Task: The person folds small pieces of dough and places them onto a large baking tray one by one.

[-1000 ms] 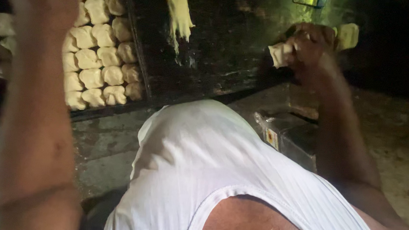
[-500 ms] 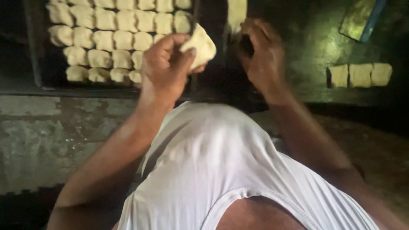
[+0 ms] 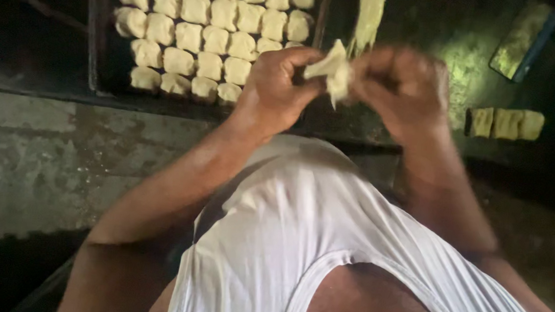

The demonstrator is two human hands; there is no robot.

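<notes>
Filling the lower half of the view, the person's white sleeveless shirt [image 3: 323, 242] is the largest thing in sight, with both bare forearms rising from it toward the dark worktop [image 3: 439, 37]. Beyond the arms, on the left, a dark baking tray [image 3: 94, 48] carries rows of pale shaped dough pieces [image 3: 195, 35], set close together and touching their neighbours. A long strip of dough [image 3: 369, 14] lies on the worktop just beside the tray's right wall. At the far right, three cut dough blocks [image 3: 504, 123] sit in a short row, touching one another, and above them rests a flat scraper [image 3: 522, 39] with a dark edge, well apart from the hands.

The left hand [image 3: 275, 88] and the right hand [image 3: 404, 86] meet over the near edge of the worktop, both pinching one small dough piece [image 3: 333, 69] between thumb and fingertips. The right hand is blurred, so its grasp looks closed on the dough but the exact finger placement is unclear.
</notes>
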